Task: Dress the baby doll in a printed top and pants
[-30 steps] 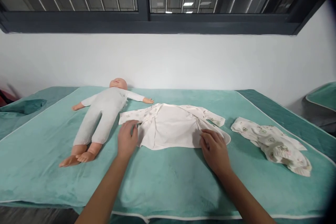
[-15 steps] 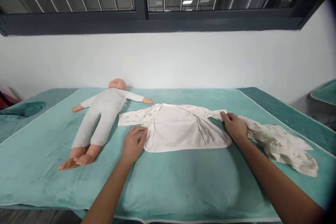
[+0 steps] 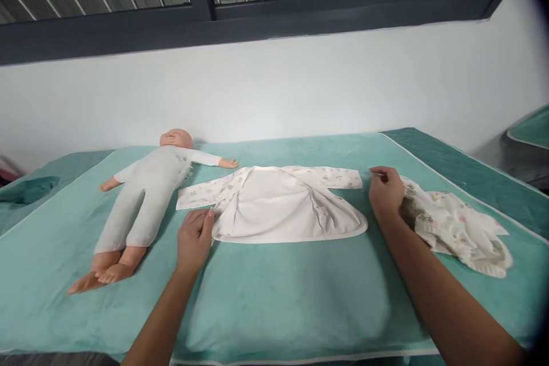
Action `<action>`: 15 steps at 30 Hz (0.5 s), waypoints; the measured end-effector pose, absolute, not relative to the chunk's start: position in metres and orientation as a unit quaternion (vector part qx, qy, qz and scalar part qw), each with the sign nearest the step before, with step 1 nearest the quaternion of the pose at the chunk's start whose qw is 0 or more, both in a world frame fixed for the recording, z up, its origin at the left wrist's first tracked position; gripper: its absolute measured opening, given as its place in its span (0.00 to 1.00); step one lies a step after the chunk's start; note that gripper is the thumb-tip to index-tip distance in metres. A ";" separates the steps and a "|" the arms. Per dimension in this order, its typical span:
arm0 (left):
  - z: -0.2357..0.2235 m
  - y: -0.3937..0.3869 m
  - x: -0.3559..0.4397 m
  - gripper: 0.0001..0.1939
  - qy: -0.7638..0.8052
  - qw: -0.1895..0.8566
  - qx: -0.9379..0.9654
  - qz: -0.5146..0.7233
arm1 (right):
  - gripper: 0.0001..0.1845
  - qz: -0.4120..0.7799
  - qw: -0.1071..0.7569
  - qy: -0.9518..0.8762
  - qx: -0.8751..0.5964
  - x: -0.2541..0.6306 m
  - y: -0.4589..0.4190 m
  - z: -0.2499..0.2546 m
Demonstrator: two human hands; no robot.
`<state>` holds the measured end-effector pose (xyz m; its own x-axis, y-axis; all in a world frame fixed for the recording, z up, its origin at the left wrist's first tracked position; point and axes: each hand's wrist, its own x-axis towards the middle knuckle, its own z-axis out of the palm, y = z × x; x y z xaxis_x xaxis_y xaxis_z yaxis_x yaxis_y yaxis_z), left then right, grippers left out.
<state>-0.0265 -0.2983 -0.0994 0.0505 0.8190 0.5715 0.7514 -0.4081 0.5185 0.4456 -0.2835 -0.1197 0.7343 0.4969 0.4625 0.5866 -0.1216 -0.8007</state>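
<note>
White shirt: it lies spread (image 3: 274, 206) mid-bed on the green cover (image 3: 295, 303), right of the doll (image 3: 156, 186), plain side up, both sleeves out.
Left hand: bent fingers (image 3: 194, 240) and thumb meet the shirt's left edge, below the left sleeve (image 3: 201, 191); whether cloth is pinched I cannot tell. A tug toward the left would probably skew the whole shirt, since nothing pins its other side.
Right hand: loosely curled (image 3: 380, 183), with nothing visible in its fingers, just right of the right sleeve (image 3: 345, 177) and apart from its cuff. A low sweep leftward could ruck that sleeve.
Shirt folds: slack ridges (image 3: 321, 214) stand in the right half; pressing down there might set them as creases.
Printed garment: crumpled (image 3: 461, 229) at the right, just beside the right hand; contact is unclear. The wrist or forearm could drag it along.
Doll's hand: it rests (image 3: 228, 163) near the far side of the left sleeve; lifting that sleeve carelessly might catch it.
</note>
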 end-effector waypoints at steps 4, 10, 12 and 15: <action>-0.098 -0.298 -0.025 0.18 0.561 0.047 0.715 0.414 | 0.17 0.009 0.463 -0.409 -0.786 0.433 -0.284 -0.115; -0.096 -0.299 -0.026 0.18 0.561 0.041 0.720 0.405 | 0.14 0.026 0.321 -0.480 -0.816 0.426 -0.285 -0.110; -0.096 -0.299 -0.027 0.18 0.561 0.045 0.720 0.406 | 0.13 0.021 0.319 -0.482 -0.816 0.427 -0.287 -0.111; -0.097 -0.298 -0.026 0.18 0.560 0.052 0.718 0.411 | 0.13 -0.065 0.311 -0.485 -0.814 0.425 -0.288 -0.113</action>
